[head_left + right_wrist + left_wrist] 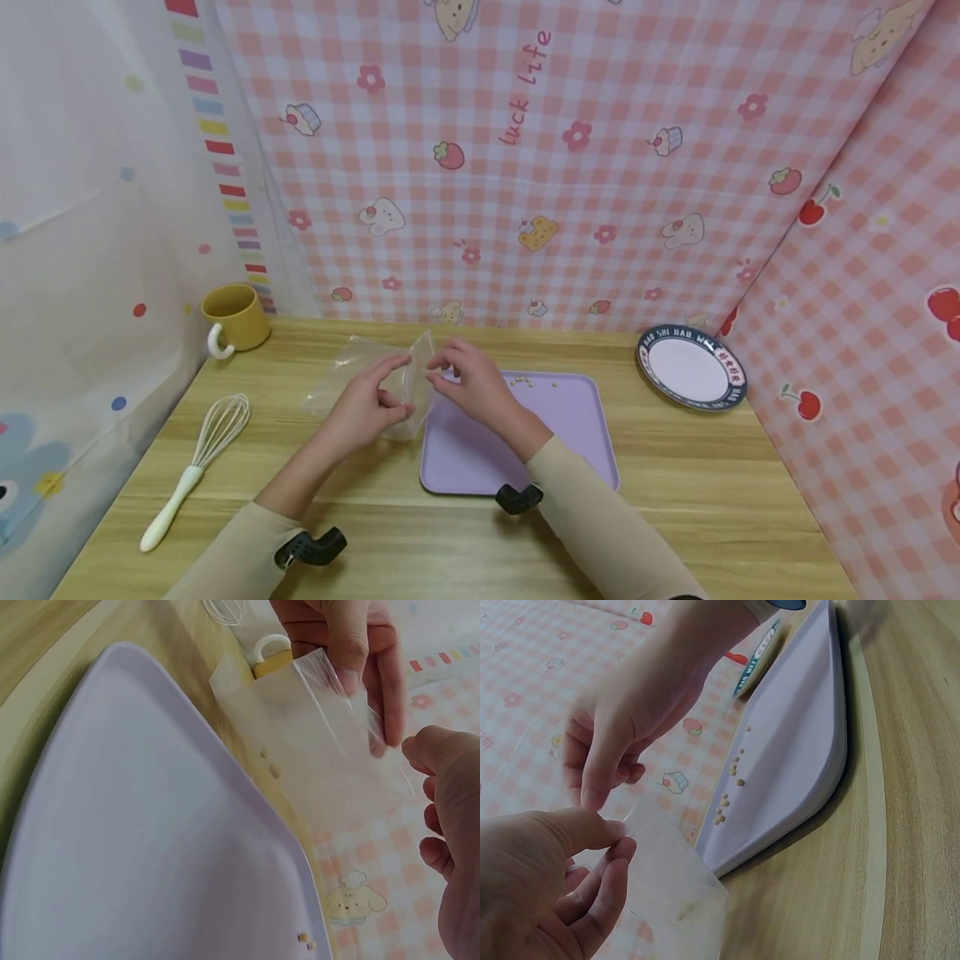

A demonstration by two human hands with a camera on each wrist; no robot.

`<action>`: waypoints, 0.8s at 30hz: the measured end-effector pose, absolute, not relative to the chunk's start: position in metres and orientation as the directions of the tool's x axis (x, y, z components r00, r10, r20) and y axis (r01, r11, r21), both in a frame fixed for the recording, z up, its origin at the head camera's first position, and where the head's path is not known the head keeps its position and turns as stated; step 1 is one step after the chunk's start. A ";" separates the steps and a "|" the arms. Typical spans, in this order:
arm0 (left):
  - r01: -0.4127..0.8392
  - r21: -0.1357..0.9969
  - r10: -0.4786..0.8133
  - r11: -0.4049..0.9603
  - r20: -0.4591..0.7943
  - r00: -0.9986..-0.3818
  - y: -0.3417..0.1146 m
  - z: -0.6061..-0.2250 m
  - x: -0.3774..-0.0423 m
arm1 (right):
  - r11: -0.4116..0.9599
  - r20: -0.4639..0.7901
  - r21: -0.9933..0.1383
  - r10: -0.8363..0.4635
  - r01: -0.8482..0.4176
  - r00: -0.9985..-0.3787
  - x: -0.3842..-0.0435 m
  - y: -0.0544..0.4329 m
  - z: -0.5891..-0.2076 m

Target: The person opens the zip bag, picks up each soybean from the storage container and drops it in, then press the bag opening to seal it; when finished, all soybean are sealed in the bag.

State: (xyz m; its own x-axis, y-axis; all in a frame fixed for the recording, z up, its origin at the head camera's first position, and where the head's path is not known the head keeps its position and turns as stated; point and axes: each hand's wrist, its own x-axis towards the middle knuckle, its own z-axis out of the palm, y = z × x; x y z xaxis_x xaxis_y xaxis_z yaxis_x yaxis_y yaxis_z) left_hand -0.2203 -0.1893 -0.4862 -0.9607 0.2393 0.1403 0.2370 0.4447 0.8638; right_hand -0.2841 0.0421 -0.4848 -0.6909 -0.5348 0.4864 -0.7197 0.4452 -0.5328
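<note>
A clear plastic bag (420, 385) stands between the two hands, beside the tray's left edge. My left hand (365, 402) grips the bag's near side between thumb and fingers. Opposite it, my right hand (474, 382) has curled fingers and pinches at the bag's upper edge; its fingertips partly hide the spot. A couple of small tan beans (270, 765) show at the bag in the right wrist view; whether they lie inside is unclear. On the purple tray (480, 454), several more small tan beans (735, 769) are scattered near the far edge.
A second clear plastic sheet or bag part (341, 367) lies behind the left hand. A whisk (197, 467) lies at left, with a yellow mug (242, 317) behind it. A dark-rimmed plate (688, 367) sits at back right. Checked cloth (480, 200) hangs behind the wooden table (420, 542).
</note>
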 end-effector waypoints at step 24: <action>0.237 0.854 0.225 0.463 0.146 -0.963 -0.190 -0.487 -0.220 | 0.625 0.294 -0.582 -0.435 -0.520 -0.851 -0.291 0.169 -0.498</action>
State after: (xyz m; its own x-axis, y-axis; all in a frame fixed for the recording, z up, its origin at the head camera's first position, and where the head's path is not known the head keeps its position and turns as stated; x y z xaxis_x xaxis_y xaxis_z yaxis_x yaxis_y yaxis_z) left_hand -0.2199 -0.1902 -0.4872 -0.9634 0.2251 0.1456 0.2373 0.4631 0.8539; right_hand -0.2915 0.1693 -0.4980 -0.8514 -0.4345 0.2939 -0.5200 0.6249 -0.5823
